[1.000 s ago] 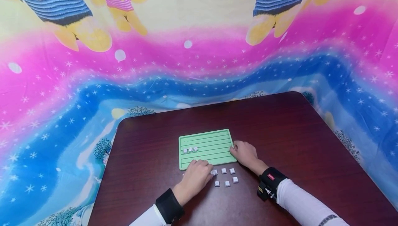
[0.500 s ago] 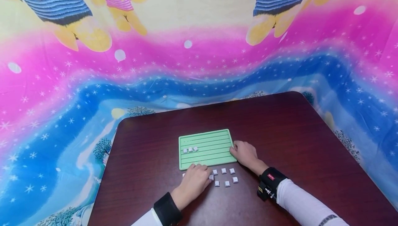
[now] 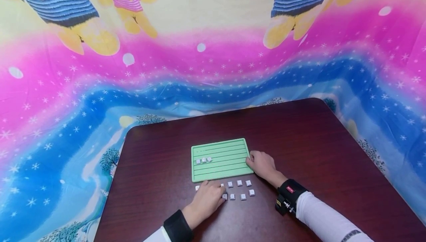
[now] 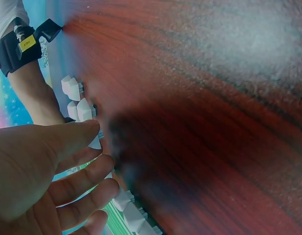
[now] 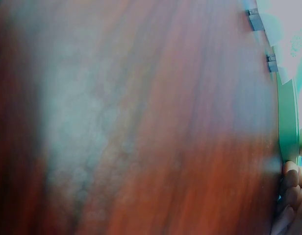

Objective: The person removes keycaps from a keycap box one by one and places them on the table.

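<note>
With thumb and index finger, my left hand (image 3: 207, 198) pinches a white keycap (image 3: 225, 197) low over the table, at the left end of the nearer row. In the left wrist view that keycap (image 4: 95, 143) shows partly behind the thumb; the other fingers are loosely bent. My right hand (image 3: 263, 164) grips the right edge of a green lined board (image 3: 229, 166), its thumb at the rim. Three keycaps (image 3: 204, 160) sit side by side on the board's left part. Several more keycaps (image 3: 239, 183) lie in two rows in front of it, some hidden by the left hand.
The dark red-brown table (image 3: 159, 160) carries everything. A printed cloth (image 3: 213, 68) hangs behind and around its far edges. Both wrists wear black straps, and a small camera device (image 3: 283, 203) juts from the right one.
My left hand has moved the keycap from the farther row toward the near row, slightly leftward. The right hand and the board have stayed in place.
</note>
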Action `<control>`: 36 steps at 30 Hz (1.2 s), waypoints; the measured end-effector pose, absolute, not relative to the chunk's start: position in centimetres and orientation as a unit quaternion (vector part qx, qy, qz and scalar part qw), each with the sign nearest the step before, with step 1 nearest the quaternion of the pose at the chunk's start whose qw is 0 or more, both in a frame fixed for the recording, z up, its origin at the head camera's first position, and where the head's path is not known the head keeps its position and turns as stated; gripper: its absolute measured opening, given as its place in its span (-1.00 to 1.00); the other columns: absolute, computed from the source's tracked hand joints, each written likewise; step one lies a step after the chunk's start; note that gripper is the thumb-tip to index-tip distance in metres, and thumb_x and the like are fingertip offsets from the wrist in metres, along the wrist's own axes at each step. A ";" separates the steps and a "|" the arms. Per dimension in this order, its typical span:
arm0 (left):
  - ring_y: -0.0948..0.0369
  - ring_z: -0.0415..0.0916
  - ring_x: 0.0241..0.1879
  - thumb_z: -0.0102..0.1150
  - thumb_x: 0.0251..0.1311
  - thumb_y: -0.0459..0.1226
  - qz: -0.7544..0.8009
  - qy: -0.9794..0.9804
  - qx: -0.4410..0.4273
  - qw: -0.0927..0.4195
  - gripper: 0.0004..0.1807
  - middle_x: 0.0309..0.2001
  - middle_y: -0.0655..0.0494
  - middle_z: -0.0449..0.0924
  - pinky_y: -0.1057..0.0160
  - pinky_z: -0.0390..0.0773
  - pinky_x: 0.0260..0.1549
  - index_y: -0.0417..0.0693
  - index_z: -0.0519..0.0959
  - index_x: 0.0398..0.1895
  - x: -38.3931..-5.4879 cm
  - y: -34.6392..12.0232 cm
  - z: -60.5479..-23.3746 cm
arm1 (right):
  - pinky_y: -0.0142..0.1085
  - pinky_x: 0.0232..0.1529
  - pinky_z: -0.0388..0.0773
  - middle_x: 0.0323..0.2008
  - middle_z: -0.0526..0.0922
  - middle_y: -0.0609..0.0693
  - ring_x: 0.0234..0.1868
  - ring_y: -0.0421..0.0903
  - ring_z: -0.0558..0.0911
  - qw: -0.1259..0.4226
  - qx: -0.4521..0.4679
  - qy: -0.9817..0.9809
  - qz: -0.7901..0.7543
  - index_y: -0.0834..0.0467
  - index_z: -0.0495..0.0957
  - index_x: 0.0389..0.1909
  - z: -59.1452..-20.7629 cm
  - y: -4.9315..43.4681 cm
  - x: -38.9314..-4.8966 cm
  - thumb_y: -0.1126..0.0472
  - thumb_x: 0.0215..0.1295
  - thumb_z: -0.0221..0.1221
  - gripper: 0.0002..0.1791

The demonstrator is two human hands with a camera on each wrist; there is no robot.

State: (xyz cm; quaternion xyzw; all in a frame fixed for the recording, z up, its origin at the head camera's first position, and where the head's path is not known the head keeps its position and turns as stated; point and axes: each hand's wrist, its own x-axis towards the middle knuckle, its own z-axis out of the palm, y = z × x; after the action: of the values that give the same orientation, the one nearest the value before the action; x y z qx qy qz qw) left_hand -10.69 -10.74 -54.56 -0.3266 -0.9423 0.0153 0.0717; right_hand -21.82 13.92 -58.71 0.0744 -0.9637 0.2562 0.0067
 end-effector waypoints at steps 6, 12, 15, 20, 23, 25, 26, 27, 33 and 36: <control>0.29 0.62 -0.32 0.46 0.09 0.00 0.020 -0.944 -0.325 0.054 -0.80 -0.38 0.29 0.68 0.29 0.40 -0.35 0.19 0.68 -0.32 -10.6 -10.7 -54.8 | -0.31 -0.62 -0.02 -0.73 0.16 -0.16 -0.69 -0.18 0.15 0.007 0.075 -0.963 0.259 0.01 0.18 -0.70 -58.8 13.9 -21.7 0.13 0.28 0.15 -0.58; 0.29 0.61 -0.30 0.47 0.06 0.00 0.026 -0.943 -0.327 0.057 -0.79 -0.38 0.29 0.67 0.29 0.43 -0.32 0.19 0.69 -0.32 -10.5 -10.7 -54.9 | -0.31 -0.62 -0.01 -0.73 0.15 -0.16 -0.68 -0.18 0.15 0.007 0.070 -0.964 0.255 0.01 0.17 -0.70 -58.9 13.9 -21.7 0.13 0.26 0.15 -0.58; 0.29 0.60 -0.30 0.48 0.05 0.00 0.028 -0.941 -0.331 0.061 -0.78 -0.36 0.29 0.68 0.29 0.45 -0.30 0.19 0.69 -0.30 -10.5 -10.7 -55.0 | -0.30 -0.62 -0.01 -0.73 0.15 -0.16 -0.68 -0.17 0.16 0.009 0.067 -0.964 0.256 0.01 0.16 -0.70 -58.9 13.9 -21.7 0.13 0.24 0.14 -0.58; 0.30 0.60 -0.31 0.47 0.04 0.02 0.031 -0.940 -0.333 0.065 -0.76 -0.35 0.30 0.68 0.30 0.45 -0.29 0.20 0.69 -0.27 -10.4 -10.7 -55.0 | -0.30 -0.62 -0.03 -0.73 0.15 -0.16 -0.69 -0.17 0.15 0.010 0.068 -0.964 0.259 0.01 0.16 -0.71 -58.9 13.9 -21.8 0.14 0.25 0.14 -0.58; 0.30 0.60 -0.32 0.47 0.05 0.03 0.032 -0.939 -0.336 0.068 -0.75 -0.36 0.30 0.68 0.30 0.45 -0.31 0.20 0.68 -0.27 -10.4 -10.7 -54.8 | -0.30 -0.62 -0.03 -0.74 0.15 -0.16 -0.69 -0.18 0.15 0.012 0.069 -0.963 0.258 0.01 0.16 -0.71 -59.0 13.9 -21.8 0.14 0.24 0.14 -0.58; 0.30 0.60 -0.32 0.47 0.04 0.03 0.027 -0.939 -0.336 0.071 -0.75 -0.36 0.30 0.69 0.30 0.45 -0.32 0.19 0.67 -0.29 -10.5 -10.7 -54.7 | -0.31 -0.62 -0.03 -0.74 0.15 -0.16 -0.69 -0.18 0.15 0.013 0.070 -0.963 0.258 0.01 0.16 -0.71 -59.0 13.9 -21.8 0.14 0.25 0.14 -0.58; 0.30 0.61 -0.33 0.47 0.04 0.03 0.024 -0.939 -0.336 0.072 -0.75 -0.36 0.30 0.69 0.30 0.45 -0.33 0.19 0.66 -0.29 -10.5 -10.7 -54.6 | -0.31 -0.62 -0.03 -0.74 0.15 -0.16 -0.69 -0.18 0.15 0.013 0.070 -0.964 0.258 0.00 0.16 -0.71 -59.0 13.9 -21.8 0.13 0.25 0.15 -0.57; 0.29 0.61 -0.33 0.48 0.04 0.02 0.020 -0.939 -0.336 0.073 -0.75 -0.37 0.30 0.69 0.29 0.46 -0.33 0.18 0.66 -0.30 -10.6 -10.7 -54.5 | -0.31 -0.63 -0.03 -0.74 0.15 -0.16 -0.69 -0.18 0.16 0.013 0.071 -0.963 0.258 0.00 0.16 -0.71 -59.0 13.9 -21.8 0.13 0.25 0.15 -0.57; 0.28 0.59 -0.35 0.49 0.03 -0.01 -0.004 -0.940 -0.331 0.077 -0.76 -0.39 0.32 0.67 0.29 0.43 -0.33 0.17 0.63 -0.35 -10.9 -10.8 -53.9 | -0.30 -0.64 -0.01 -0.74 0.17 -0.16 -0.69 -0.18 0.17 0.014 0.071 -0.963 0.260 0.00 0.17 -0.72 -58.8 14.0 -21.8 0.13 0.25 0.15 -0.58; 0.29 0.56 -0.38 0.48 0.04 -0.02 -0.010 -0.940 -0.329 0.083 -0.77 -0.42 0.32 0.62 0.32 0.36 -0.39 0.17 0.61 -0.38 -11.2 -10.8 -53.7 | -0.30 -0.64 0.00 -0.74 0.17 -0.16 -0.69 -0.18 0.19 0.013 0.070 -0.964 0.257 0.01 0.17 -0.71 -58.8 13.9 -21.8 0.13 0.24 0.15 -0.58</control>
State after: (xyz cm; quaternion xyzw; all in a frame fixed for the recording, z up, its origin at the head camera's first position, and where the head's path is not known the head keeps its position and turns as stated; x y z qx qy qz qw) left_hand -11.16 -10.78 -53.72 -0.3294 -0.9405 -0.0105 0.0828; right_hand -21.80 13.95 -58.82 0.0701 -0.9637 0.2573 0.0126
